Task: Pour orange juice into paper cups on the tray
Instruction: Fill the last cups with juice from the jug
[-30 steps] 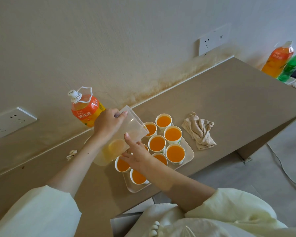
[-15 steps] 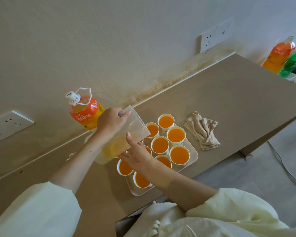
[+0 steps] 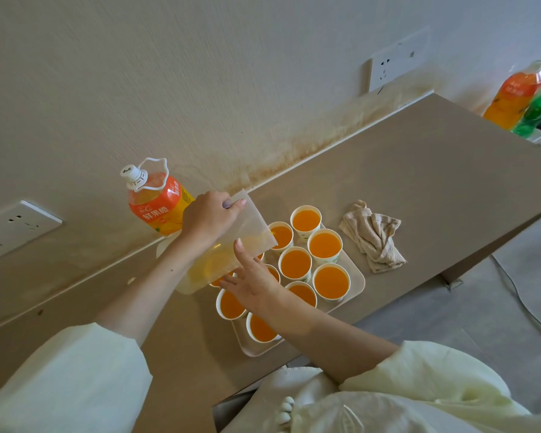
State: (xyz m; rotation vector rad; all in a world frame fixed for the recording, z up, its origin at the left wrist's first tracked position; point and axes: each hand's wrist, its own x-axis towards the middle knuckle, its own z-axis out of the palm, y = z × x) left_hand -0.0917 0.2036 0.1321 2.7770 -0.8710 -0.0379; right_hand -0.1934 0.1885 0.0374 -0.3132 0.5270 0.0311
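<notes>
Cups stand on the tray, juice bottle behind-left, cloth to its right.

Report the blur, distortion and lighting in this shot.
Head view: wide-angle lens skews the counter and wall; light is soft, shadows faint; the far bottles at the right edge are smeared; paper cups and the clear pitcher in the left hand look sharp, no glare.

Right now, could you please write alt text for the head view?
A person's left hand tilts a clear plastic jug of orange juice over filled white paper cups on a beige tray, the right hand touching the jug. A large orange juice bottle stands behind; a crumpled beige cloth lies beside the tray.
</notes>
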